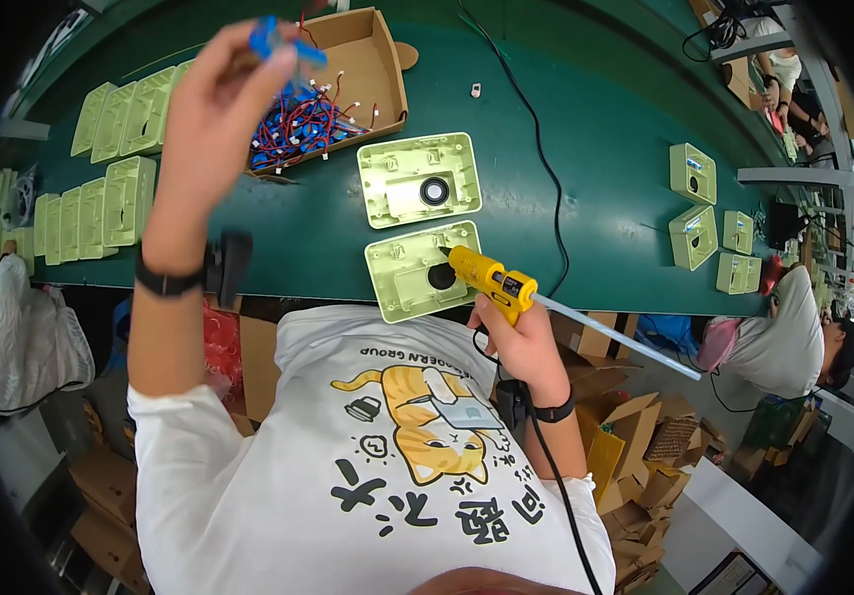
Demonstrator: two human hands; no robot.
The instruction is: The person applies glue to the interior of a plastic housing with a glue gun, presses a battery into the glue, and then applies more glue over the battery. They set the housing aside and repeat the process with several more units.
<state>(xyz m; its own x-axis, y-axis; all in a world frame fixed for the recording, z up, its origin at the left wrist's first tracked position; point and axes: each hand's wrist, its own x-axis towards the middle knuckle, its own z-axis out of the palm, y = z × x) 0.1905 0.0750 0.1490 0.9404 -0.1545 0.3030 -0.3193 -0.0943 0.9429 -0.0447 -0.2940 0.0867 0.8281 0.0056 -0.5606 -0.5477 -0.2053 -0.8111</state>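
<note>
a: yellow plastic glue gun (491, 281) gripped in right hand (521, 342), nozzle over the near pale green plastic housing (417, 273) on the green surface (595, 178).
b: left hand (219, 109) raised, pinching a small blue part (273, 38).

Yellow glue gun (491, 280), pale green plastic housings (419, 178), dark green table (595, 169), blue part (283, 45), brown cardboard box (372, 59)

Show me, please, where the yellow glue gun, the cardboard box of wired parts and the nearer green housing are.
yellow glue gun (491, 281), head view, on its yellow body.
cardboard box (384, 69), head view, on its right wall.
nearer green housing (402, 278), head view, on its pale inner face.
</note>
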